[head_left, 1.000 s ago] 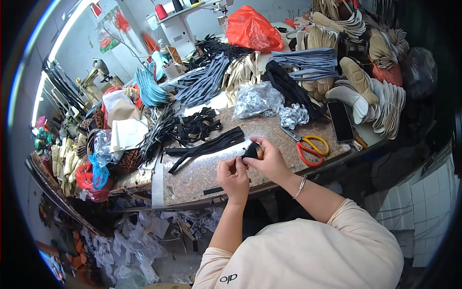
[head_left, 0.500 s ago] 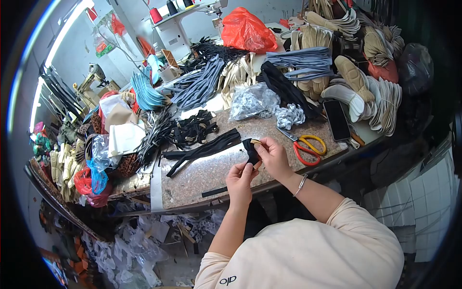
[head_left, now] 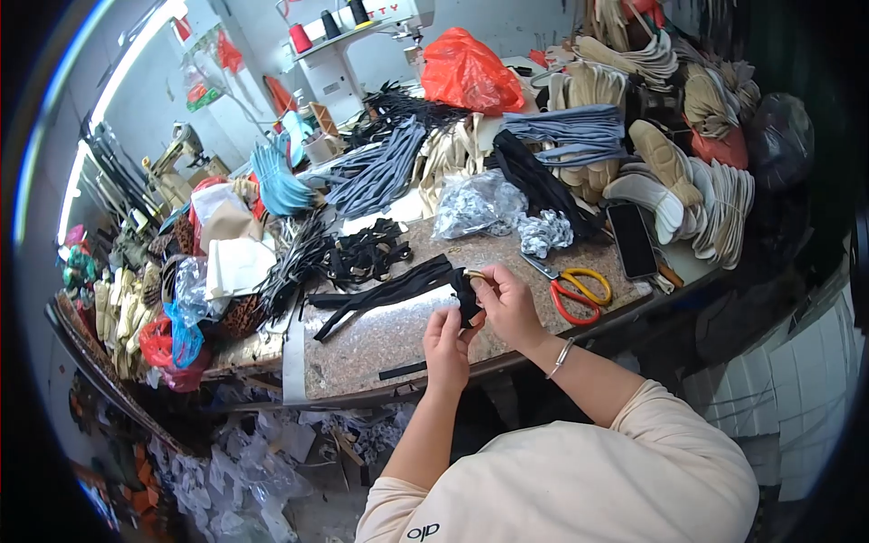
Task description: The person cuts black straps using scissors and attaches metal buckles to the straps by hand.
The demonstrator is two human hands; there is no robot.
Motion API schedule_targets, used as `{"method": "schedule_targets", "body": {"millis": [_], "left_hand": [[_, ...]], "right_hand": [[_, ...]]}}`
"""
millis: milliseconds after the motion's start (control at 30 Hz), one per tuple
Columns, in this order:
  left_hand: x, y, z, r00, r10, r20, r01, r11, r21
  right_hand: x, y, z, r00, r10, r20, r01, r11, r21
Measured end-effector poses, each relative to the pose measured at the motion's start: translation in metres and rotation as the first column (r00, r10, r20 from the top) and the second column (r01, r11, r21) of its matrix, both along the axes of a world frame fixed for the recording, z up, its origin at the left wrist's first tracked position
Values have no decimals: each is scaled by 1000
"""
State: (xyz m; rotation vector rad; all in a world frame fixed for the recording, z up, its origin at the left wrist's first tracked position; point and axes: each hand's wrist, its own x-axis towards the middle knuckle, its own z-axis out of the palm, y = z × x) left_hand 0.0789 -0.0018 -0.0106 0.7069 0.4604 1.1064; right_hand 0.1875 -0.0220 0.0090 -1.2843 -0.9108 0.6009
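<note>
Both hands pinch a small black fabric piece (head_left: 468, 303) above the near part of the worktop. My left hand (head_left: 445, 342) has its fingers closed on the lower left side of the fabric. At the upper right, my right hand (head_left: 509, 308) grips it between thumb and fingers, where a small tan or gold-coloured edge shows; I cannot make out what that edge is. Long black fabric strips (head_left: 385, 291) lie just left of the hands. Scissors (head_left: 579, 294) with one red and one yellow handle rest to the right of my right hand.
On the speckled worktop (head_left: 348, 357) lie a short black strip (head_left: 402, 371), a phone (head_left: 632, 241) and a clear plastic bag (head_left: 480, 204). Bundles of blue-grey strips (head_left: 380, 167) and beige insole-like pieces (head_left: 729, 208) are piled behind, near a sewing machine (head_left: 337, 77).
My fingers have shifted slightly on the black fabric, and the tan edge shows more at its top. Both hands still hold it. The view has tilted a little.
</note>
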Motion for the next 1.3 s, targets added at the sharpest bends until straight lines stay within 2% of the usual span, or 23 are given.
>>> {"method": "schedule_targets", "body": {"millis": [67,133,167,233,300,333,467,500,633,833,967,1000,1133,1167,1300], "left_hand": [[1,11,8,994,-38,-99,44,997,63],[-1,15,11,978,-66,-196,89,990,111],[-2,15,11,982,-50,-183,71,991,111],[-3,14,9,983,-45,-180,68,990,121],[-3,14,8,979,-61,-193,88,987,133],[-3,13,8,979,-65,-193,92,987,134],[-2,12,6,976,-81,-204,110,985,136],[-5,13,8,975,-82,-206,111,985,135],[-21,26,29,844,-246,-477,314,947,67],[-23,31,31,758,-253,-601,422,893,155],[-18,28,6,950,-103,-295,102,995,-19],[-17,27,6,949,-107,-298,104,994,-23],[-16,19,10,931,18,-365,47,985,168],[-16,16,10,929,14,-369,50,985,165],[-10,6,10,879,198,-434,-37,935,353]], "right_hand": [[2,8,-5,964,-81,253,25,976,217],[2,12,-8,863,-202,462,-15,906,423],[1,12,-8,861,-187,473,-35,906,422],[-3,4,-8,966,-25,258,-41,968,246],[-6,-2,-10,997,72,-13,-71,995,66],[-7,-3,-10,998,68,-14,-67,996,67],[-8,-5,-11,900,152,-408,-136,988,68],[-8,-6,-12,900,151,-410,-135,989,67],[3,-4,-14,967,207,-149,-197,977,75],[19,-7,0,955,276,-108,-280,960,-20],[18,-4,3,937,242,-251,-235,970,61],[19,-5,4,937,239,-255,-232,971,57],[24,-7,7,942,315,-112,-322,946,-48],[22,-8,6,943,313,-118,-320,946,-50],[12,-9,1,966,124,-225,-131,991,-19]]}}
